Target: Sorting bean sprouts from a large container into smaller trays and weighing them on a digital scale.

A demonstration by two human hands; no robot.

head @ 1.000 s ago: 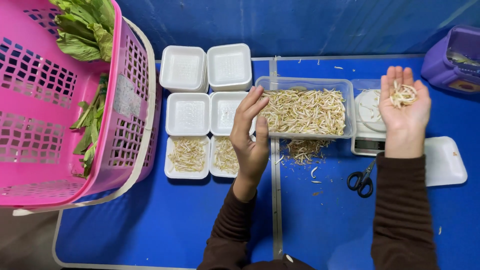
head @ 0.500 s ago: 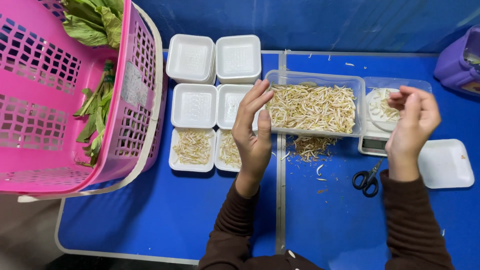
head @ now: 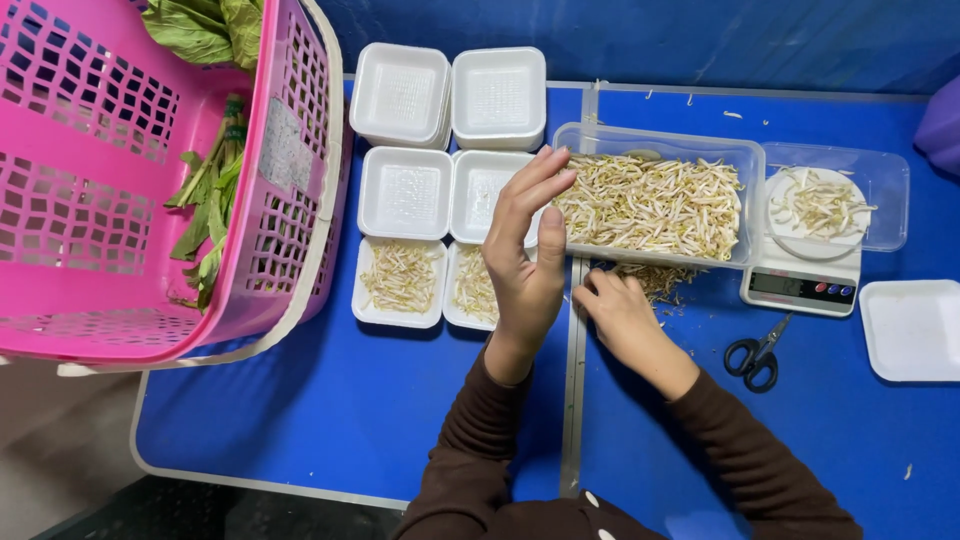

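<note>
Sprouts (head: 650,205) fill the clear rectangular tub (head: 745,160) that lies just beyond both hands, pale and tangled, heaped to its rim. The left hand (head: 525,260) stands on edge with fingers spread wide and straight, holding nothing; its fingertips reach the tub's near left corner, though I cannot tell if they touch it. The right hand (head: 620,315) lies low on the blue table (head: 350,400), just right of the left wrist, fingers loosely curled at a small loose pile of sprouts (head: 660,280) spilled beside the tub's front wall; whether it grips any is hidden by the fingers. Left of the left hand sit 6 white foam trays in 3 rows of 2: the 2 nearest trays (head: 400,280) each carry a thin layer of sprouts, the 4 farther ones (head: 405,190) are bare. Farther left stands a pink slotted basket (head: 290,150) with leafy greens (head: 205,215) inside. Right of the right hand lie black-handled scissors (head: 755,355), and beyond them a small digital scale (head: 800,285) bearing a round dish of sprouts (head: 815,205), with a clear lid (head: 885,190) behind it. Another empty white tray (head: 915,330) rests at the far right, well apart from both hands.
</note>
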